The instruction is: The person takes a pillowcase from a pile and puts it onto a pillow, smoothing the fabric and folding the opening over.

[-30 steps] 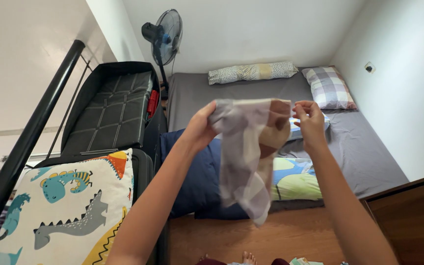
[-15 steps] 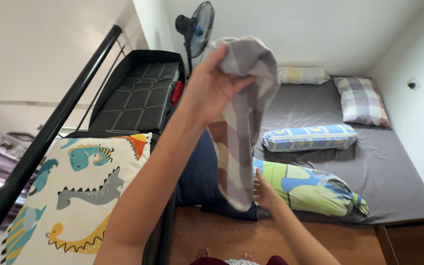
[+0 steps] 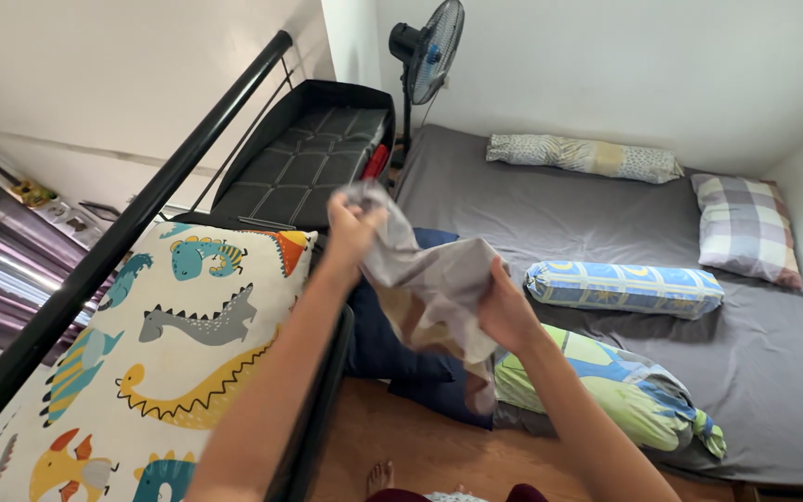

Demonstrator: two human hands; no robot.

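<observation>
A grey and brown checked cloth (image 3: pixel 425 288) hangs bunched between my two hands in mid air. My left hand (image 3: pixel 353 226) grips its upper end at chest height. My right hand (image 3: pixel 504 311) holds the cloth lower down on its right side, with the loose end drooping below it. Both hands hover over the edge of a low mattress with a grey sheet (image 3: pixel 550 209). Beneath the cloth lies a dark blue cushion (image 3: pixel 392 349).
A dinosaur-print pillow (image 3: pixel 155 353) rests at left under a black metal rail (image 3: pixel 132 232). An open black suitcase (image 3: pixel 309 153) and a standing fan (image 3: pixel 429 51) stand behind. Bolsters and pillows (image 3: pixel 625 286) lie on the mattress. Wooden floor (image 3: pixel 411 451) and my foot lie below.
My left hand has come down from head height with the cloth. My right hand has risen and closed on the cloth's middle. The view has swung left.
</observation>
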